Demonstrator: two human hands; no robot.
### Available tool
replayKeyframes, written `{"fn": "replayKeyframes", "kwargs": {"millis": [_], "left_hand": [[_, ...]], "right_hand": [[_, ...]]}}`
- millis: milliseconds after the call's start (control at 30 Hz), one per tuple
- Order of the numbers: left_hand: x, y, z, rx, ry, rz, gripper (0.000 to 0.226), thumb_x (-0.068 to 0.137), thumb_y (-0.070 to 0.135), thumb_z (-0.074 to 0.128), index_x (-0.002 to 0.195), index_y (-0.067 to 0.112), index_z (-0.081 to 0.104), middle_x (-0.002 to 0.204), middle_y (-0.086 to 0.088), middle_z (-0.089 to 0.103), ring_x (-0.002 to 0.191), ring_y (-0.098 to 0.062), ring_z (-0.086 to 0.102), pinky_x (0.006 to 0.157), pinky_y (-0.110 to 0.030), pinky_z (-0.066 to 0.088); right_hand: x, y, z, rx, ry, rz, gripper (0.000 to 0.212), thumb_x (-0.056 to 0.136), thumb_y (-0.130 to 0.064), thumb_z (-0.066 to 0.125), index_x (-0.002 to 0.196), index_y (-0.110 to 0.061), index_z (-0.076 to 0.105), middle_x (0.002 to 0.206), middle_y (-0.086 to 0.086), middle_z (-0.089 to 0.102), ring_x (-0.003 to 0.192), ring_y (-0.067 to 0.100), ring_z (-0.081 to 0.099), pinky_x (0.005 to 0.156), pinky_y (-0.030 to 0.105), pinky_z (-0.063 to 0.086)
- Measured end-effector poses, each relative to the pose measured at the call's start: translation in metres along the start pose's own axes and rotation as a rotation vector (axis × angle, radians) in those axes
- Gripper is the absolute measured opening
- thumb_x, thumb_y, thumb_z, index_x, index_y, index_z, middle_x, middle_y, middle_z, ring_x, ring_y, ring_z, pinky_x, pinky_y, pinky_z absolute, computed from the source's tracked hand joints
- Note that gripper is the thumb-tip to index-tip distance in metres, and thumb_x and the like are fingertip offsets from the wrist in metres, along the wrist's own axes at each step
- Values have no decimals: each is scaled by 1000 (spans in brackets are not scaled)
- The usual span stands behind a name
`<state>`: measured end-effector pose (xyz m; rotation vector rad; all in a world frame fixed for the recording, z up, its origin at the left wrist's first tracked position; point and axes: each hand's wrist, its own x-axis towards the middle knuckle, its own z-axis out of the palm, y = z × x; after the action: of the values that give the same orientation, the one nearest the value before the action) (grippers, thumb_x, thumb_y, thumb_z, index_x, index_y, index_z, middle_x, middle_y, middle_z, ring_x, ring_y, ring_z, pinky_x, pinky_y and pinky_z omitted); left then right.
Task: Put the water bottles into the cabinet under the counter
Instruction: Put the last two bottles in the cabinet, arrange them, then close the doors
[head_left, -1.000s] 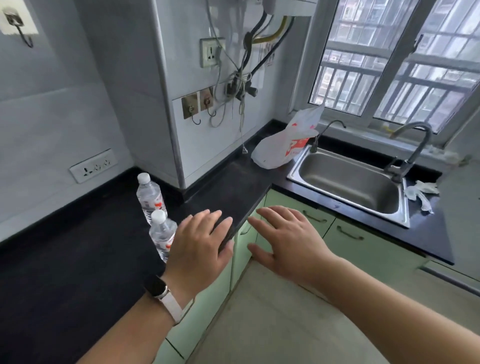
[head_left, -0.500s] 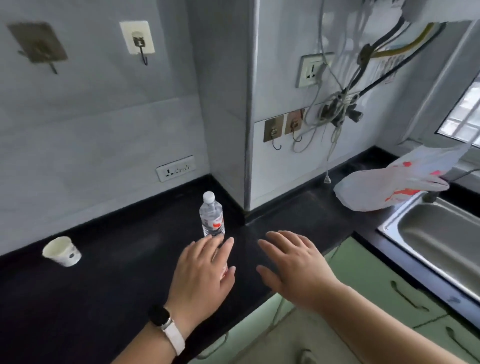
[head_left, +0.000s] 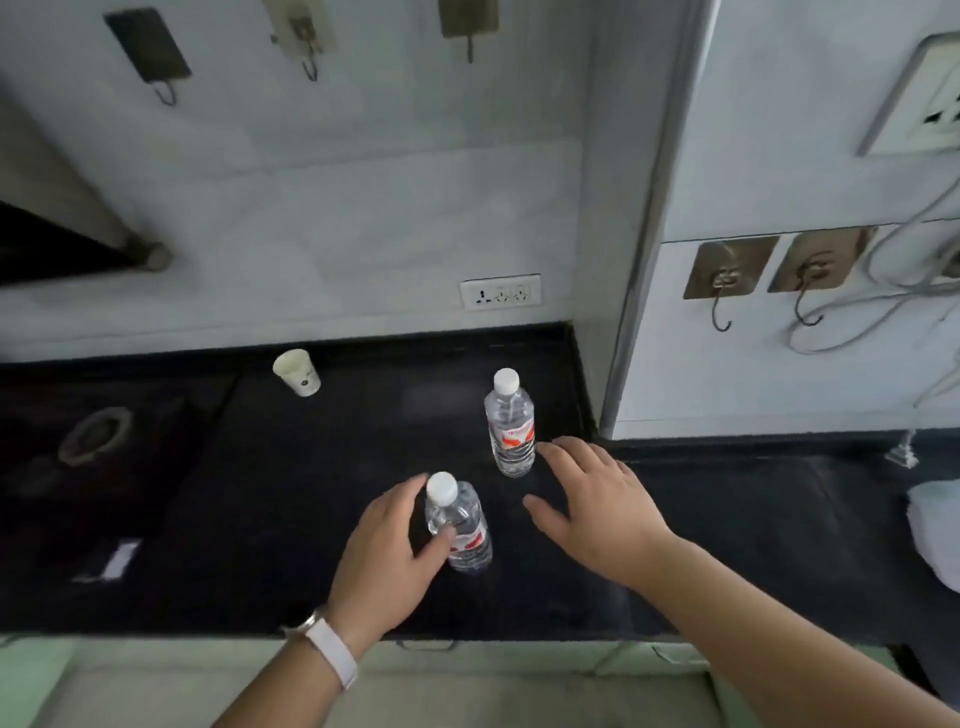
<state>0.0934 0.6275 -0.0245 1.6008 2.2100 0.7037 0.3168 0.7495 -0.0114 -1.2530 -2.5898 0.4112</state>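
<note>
Firstly, the bottom edge: pale green cabinet fronts (head_left: 31, 670) sit under the bench lip, steeply foreshortened and blurred. One thin metal handle (head_left: 426, 646) shows; whether the doors are shut is not readable. Both forearms enter from below and are cut off by the frame. A smooth white wristband (head_left: 332, 652) is on the left one.

Bench (head_left: 234, 519): black, matt surface. The near bottle (head_left: 462, 530) stands upright close to the front edge. It is clear ribbed plastic with a white screw cap; its red-and-white label is partly covered. The left hand (head_left: 384, 561) curls round it from the left, thumb laid on its front below the shoulder, fingers bent beside the neck. Any fingertips behind the bottle are hidden.

The right hand (head_left: 592, 509) is wide, fingers spread and relaxed, palm down over the bench, holding nothing. Its fingertips lie just beside the foot of the far bottle (head_left: 511, 426); contact cannot be determined. The far bottle has the same cap and label and stands upright near the wall corner.

Left side is dim: a white slip (head_left: 111, 561) lying flat and a dull ring (head_left: 96, 434), both too blurred to identify. At the right edge is a soft white bag (head_left: 935, 535), mostly cut off.

Farther back, a paper cup (head_left: 297, 372), white and tapered, stands mouth up near the wall. The pale grey wall carries a white socket strip (head_left: 500, 292) and metal hooks (head_left: 722, 291) on brushed plates.
</note>
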Motion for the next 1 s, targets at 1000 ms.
{"fn": "replayKeyframes", "kwargs": {"millis": [1000], "left_hand": [[59,-55,75,-757,-81,-383,53,80,23,85,123,36,56,110,25,70,103,0,68,90,-25,55]], "right_hand": [[133,26,75,687,-168,467,68,74,-35,82,130,-35,44,106,-21,59,93,-2,58,84,26,46]]}}
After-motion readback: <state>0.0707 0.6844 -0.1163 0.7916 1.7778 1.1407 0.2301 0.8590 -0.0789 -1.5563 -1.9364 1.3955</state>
